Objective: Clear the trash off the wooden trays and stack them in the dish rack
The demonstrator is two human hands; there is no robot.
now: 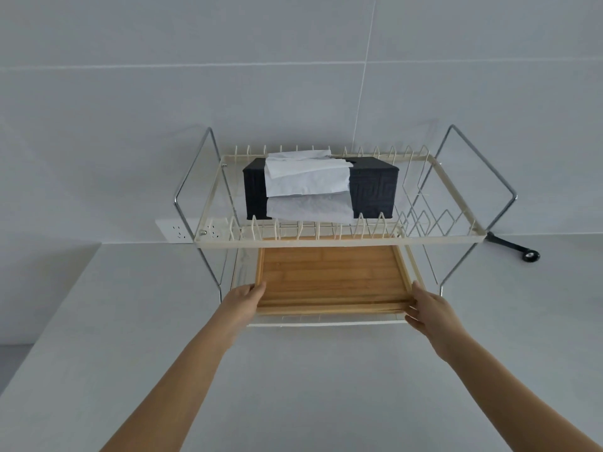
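A white dish rack [339,239] with two levels stands on the pale worktop [310,386], against the wall. The wooden trays [332,275] lie flat on the bottom level, one on top of another, under the top level. The left hand [243,303] is closed on the near corner of the trays at 9 o'clock. The right hand [427,313] is closed on the near corner at 3 o'clock, with its fingers [411,313] under the edge. On the top level, at 12 o'clock from the trays, sits a dark tissue box [372,187] with white tissue [306,177] hanging over its front. A small black thing [512,247] lies on the worktop at 3 o'clock from the rack.
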